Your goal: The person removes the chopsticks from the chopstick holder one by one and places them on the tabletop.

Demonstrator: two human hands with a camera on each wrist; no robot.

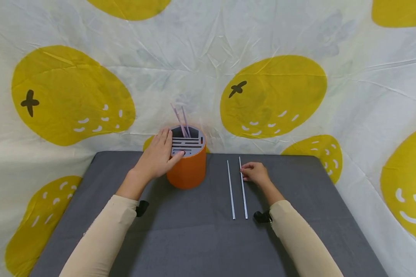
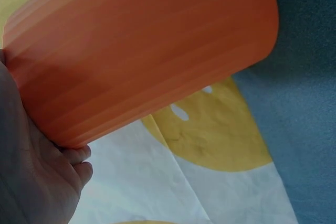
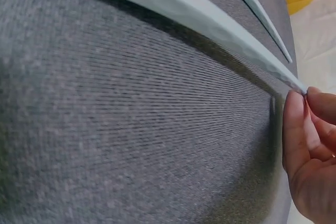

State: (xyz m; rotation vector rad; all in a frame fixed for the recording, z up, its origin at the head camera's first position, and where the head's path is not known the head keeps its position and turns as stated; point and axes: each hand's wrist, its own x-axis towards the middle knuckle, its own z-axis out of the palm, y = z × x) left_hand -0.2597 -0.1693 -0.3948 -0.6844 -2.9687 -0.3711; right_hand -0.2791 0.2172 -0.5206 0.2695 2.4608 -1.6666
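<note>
White stick (image 1: 244, 192) is right of centre in head view, pinched by the right hand (image 1: 256, 174); 2nd stick (image 1: 230, 190) just left. Left hand (image 1: 156, 154), fingers straight, rests on orange holder (image 1: 187, 173) near frame centre, 2 pinkish rods (image 1: 176, 115) inside.

The desk organizer (image 1: 187, 171) is orange, its top (image 1: 195, 149) grey. The sticks (image 1: 243, 188) look whitish. Yellow fruit (image 1: 274, 96) patterns the white backdrop (image 1: 180, 84).
</note>
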